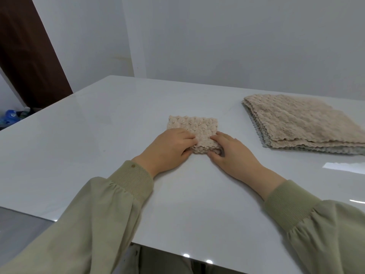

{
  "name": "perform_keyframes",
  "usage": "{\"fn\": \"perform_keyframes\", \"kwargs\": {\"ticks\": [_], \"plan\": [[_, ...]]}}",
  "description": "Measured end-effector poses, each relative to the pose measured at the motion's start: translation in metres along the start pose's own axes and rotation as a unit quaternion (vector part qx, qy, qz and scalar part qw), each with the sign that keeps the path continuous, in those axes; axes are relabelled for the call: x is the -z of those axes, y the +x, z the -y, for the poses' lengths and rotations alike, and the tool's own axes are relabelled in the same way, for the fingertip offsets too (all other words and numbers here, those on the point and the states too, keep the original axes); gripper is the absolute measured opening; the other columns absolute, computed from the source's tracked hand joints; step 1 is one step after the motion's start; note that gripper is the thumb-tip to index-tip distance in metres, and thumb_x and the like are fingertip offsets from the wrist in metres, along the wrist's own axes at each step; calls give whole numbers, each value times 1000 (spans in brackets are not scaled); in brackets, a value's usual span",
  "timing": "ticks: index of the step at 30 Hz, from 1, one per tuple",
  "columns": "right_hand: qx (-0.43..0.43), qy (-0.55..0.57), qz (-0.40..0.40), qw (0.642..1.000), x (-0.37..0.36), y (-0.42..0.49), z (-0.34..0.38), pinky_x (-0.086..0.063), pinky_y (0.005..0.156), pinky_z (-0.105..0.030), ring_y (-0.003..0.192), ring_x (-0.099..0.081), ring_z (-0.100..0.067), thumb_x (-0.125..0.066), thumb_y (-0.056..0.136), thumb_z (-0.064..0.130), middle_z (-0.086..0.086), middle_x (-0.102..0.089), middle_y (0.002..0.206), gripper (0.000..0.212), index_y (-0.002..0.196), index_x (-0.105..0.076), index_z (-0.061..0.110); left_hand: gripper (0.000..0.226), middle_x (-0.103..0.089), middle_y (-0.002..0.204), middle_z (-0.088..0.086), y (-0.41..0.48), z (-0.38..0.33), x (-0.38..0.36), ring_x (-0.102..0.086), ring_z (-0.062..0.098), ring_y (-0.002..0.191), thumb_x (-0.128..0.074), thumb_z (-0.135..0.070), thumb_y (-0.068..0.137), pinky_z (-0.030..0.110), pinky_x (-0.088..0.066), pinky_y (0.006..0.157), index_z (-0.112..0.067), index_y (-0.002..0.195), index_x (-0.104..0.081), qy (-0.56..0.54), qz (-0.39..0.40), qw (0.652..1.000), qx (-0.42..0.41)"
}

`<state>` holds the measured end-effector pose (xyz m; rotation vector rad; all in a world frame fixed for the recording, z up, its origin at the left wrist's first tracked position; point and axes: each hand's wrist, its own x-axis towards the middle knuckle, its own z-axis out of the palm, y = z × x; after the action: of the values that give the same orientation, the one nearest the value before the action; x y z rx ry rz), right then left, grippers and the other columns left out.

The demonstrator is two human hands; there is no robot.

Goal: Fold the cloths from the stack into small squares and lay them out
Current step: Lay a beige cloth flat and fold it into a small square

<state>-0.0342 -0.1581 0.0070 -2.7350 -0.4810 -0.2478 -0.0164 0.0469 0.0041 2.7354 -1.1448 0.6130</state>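
Both hands pinch the one folded cloth, mid-table.

I see my left hand and right hand each pinching a near corner of the beige folded cloth, fingers curled on top, thumbs at its near edge. It lies flat around the middle of the white table. One stack of unfolded cloths sits well apart toward the right edge, beige over grey, its layers too fine to count.
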Motion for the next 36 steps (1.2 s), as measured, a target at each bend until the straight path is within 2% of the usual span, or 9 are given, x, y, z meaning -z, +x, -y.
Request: {"fn": "perform_keyframes", "kwargs": {"ticks": [2, 6, 9, 12, 17, 21, 25, 32, 36], "plan": [[-1, -33, 5, 999, -2, 4, -1, -19, 113, -35, 139, -27, -17, -48, 93, 39, -3, -28, 153, 57, 143, -35, 18, 42, -67, 116, 8, 1, 0, -3, -62, 27, 107, -40, -28, 87, 41, -50, 92, -9, 113, -67, 11, 6, 1000, 0], [-17, -55, 77, 995, -7, 8, -7, -8, 118, -42, 145, -9, -13, -35, 95, 48, 2, -8, 159, 67, 151, -13, 17, 49, -25, 154, -7, -2, 5, -10, -18, 14, 143, -35, -37, 98, 40, -16, 116, -24, 146, -30, 12, 109, 991, 72], [-22, -44, 76, 996, -8, 11, -6, -9, 117, -43, 145, -11, -13, -36, 96, 45, 2, -10, 159, 65, 150, -15, 18, 46, -37, 149, -4, -2, 10, -13, -28, 18, 139, -41, -39, 97, 41, -24, 113, -25, 141, -42, 7, 75, 995, 67], [-22, -19, 53, 998, -10, 19, 0, -12, 117, -40, 144, -17, -14, -40, 96, 39, -1, -18, 157, 60, 149, -22, 17, 39, -62, 120, 7, -1, 14, -9, -54, 29, 112, -50, -34, 88, 43, -46, 92, -17, 119, -65, 7, 16, 999, 45], [-15, 14, 55, 998, -22, 42, 23, -13, 117, -41, 143, -20, -17, -40, 95, 35, -4, -20, 156, 59, 148, -23, 15, 32, -61, 86, 7, -11, 42, 1, -58, 28, 79, -49, -26, 85, 37, -50, 64, -15, 104, -72, 24, -28, 997, 64], [3, 43, 36, 998, -43, 70, 50, -26, 110, -45, 120, -48, -23, -44, 92, 32, -6, -53, 131, 50, 138, -34, 15, 29, -62, 89, 7, -32, 83, 6, -57, 28, 81, -68, -10, 79, 36, -49, 67, -14, 107, -71, 29, -41, 993, 105], [28, 63, 26, 997, -65, 105, 86, -32, 104, -42, 100, -55, -22, -50, 90, 30, -1, -60, 106, 39, 125, -40, 15, 30, -63, 89, 6, -51, 124, 15, -58, 28, 81, -68, -5, 77, 38, -50, 67, -13, 106, -72, 14, -42, 988, 149], [48, 43, -21, 998, -99, 165, 152, -41, 84, -35, 96, -56, -27, -53, 86, 25, -6, -61, 109, 35, 117, -49, 12, 28, -67, 108, 6, -85, 192, 26, -57, 28, 103, -61, -6, 84, 39, -42, 87, -14, 110, -70, 1, -64, 962, 267], [79, 63, -10, 995, -125, 201, 196, -43, 87, -37, 103, -55, -26, -53, 86, 24, -6, -57, 118, 39, 122, -48, 11, 31, -69, 103, 7, -109, 231, 32, -58, 30, 100, -63, 1, 78, 40, -44, 85, -13, 103, -73, 10, -83, 942, 324]]}}
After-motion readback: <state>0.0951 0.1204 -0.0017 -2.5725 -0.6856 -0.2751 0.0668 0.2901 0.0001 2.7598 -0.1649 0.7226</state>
